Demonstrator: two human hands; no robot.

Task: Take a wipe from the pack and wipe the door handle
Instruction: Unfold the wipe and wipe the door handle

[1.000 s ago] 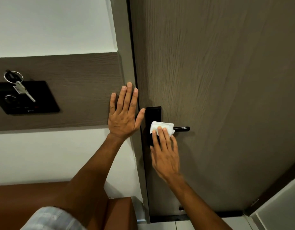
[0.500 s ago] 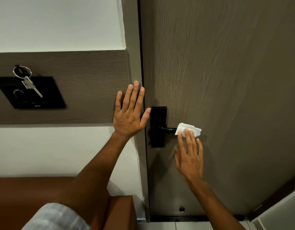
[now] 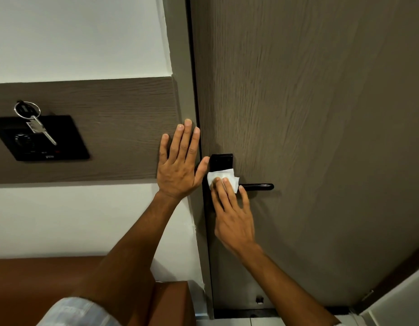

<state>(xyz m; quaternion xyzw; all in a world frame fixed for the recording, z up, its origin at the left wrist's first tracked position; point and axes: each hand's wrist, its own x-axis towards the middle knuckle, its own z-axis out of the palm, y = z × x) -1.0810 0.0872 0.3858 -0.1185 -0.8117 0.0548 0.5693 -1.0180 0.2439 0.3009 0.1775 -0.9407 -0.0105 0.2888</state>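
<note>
A black lever door handle [image 3: 258, 187] sticks out to the right from a black lock plate [image 3: 221, 161] on the grey-brown wooden door [image 3: 309, 114]. My right hand [image 3: 232, 215] presses a folded white wipe [image 3: 223, 178] with its fingertips against the lock plate, at the root of the lever. The lever's free end is bare. My left hand [image 3: 180, 165] lies flat with fingers spread on the door frame and the brown wall panel, just left of the lock plate. The wipe pack is not in view.
A black wall panel [image 3: 42, 138] with a dial sits at the left, a key on a ring [image 3: 35, 121] hanging over it. Brown upholstered furniture [image 3: 27, 278] fills the lower left. A door stop [image 3: 259, 300] sits low near the door's bottom.
My right hand slid the wipe out to the lever's free end, then back left to the lock plate. The left hand stayed flat on the frame.
</note>
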